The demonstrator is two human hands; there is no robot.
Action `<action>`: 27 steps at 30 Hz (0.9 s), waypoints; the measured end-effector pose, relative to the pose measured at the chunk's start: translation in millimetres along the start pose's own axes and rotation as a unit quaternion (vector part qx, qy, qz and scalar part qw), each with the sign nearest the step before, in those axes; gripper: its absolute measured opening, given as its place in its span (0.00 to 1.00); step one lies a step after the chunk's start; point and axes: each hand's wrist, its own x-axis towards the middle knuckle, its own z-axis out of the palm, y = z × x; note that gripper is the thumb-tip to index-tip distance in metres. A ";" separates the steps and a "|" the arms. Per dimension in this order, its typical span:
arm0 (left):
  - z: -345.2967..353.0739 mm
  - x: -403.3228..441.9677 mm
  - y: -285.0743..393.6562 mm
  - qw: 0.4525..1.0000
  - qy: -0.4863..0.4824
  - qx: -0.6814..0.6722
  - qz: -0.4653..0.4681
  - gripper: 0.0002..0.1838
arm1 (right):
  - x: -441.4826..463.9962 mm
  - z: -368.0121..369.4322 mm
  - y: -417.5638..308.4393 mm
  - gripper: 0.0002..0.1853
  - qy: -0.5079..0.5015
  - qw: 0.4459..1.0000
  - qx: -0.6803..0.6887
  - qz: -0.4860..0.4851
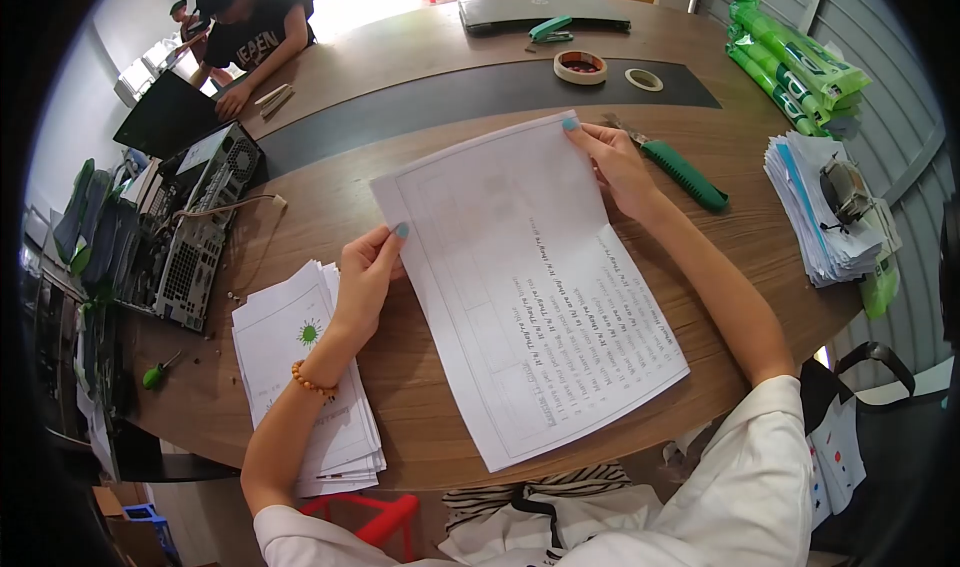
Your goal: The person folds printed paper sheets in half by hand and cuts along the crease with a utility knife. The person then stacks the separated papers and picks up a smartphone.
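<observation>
We hold one big sheet of paper [540, 297] up over the brown counter [420, 107], tilted in front of us. Our left hand [362, 282] has its fingers [388, 250] pinched closed on the left edge, with the thumb on top. Our right hand [622, 175] has its fingers [586, 143] pinched closed on the top right corner, with the thumb on top too. Both thumbs have blue nails. The sheet has black words, turned sideways to us, and pale boxes, and its right edge bends a bit. A bead bracelet [313, 379] is on our left wrist. Under our left arm is a messy stack of papers [272, 325], and the top page has a green spiky shape. A green cutter [685, 174] lies just beside our right hand. Farther back are a big tape roll [580, 79], a small tape roll [645, 88], a green stapler [551, 30] and a silver laptop [545, 12]. On the right, green packs [790, 57] lie near another paper pile [805, 217]. On the left are an open computer case [200, 237] and a green screwdriver [155, 377]. Another person [265, 27] leans on the far left side.
</observation>
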 end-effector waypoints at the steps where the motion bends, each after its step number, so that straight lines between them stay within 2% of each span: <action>1: 4.3 -1.5 4.0 1.000 0.022 -0.006 -0.007 0.14 | 0.6 -0.7 0.1 0.15 0.014 1.000 -0.020 0.006; 2: 6.9 -2.2 6.1 0.999 0.044 -0.012 -0.013 0.14 | 0.9 -1.4 0.4 0.15 0.027 0.999 -0.040 0.013; 6: 1.2 0.1 1.6 1.000 0.028 0.000 -0.009 0.14 | 1.5 0.0 2.0 0.14 0.058 0.997 -0.038 -0.029; 12: 6.2 -1.0 4.2 0.999 0.041 0.002 -0.012 0.14 | 1.4 -0.4 3.0 0.12 0.091 0.996 0.010 0.010; 15: 6.6 -0.7 4.1 0.998 0.054 0.004 -0.014 0.13 | 1.8 -1.8 1.4 0.10 0.063 0.998 0.012 0.023; 18: 1.5 -0.8 1.6 0.999 0.027 0.032 -0.005 0.13 | 0.4 -1.6 1.1 0.08 0.053 0.998 0.018 0.011; 20: 1.8 -1.0 3.9 0.998 0.023 0.066 -0.001 0.13 | 0.6 -2.0 4.2 0.08 0.082 0.996 0.044 0.004; 24: 3.9 -1.2 5.1 0.999 0.026 0.033 -0.009 0.13 | 3.1 -6.6 6.4 0.11 0.077 0.997 0.026 -0.002; 26: 4.5 -1.4 5.8 0.998 0.053 0.023 0.006 0.13 | -0.1 -5.4 -2.6 0.13 -0.010 0.998 0.054 0.015; 27: 4.5 -1.3 6.5 0.998 0.056 0.020 0.009 0.13 | -0.1 -7.3 -1.4 0.13 -0.014 0.999 0.050 0.013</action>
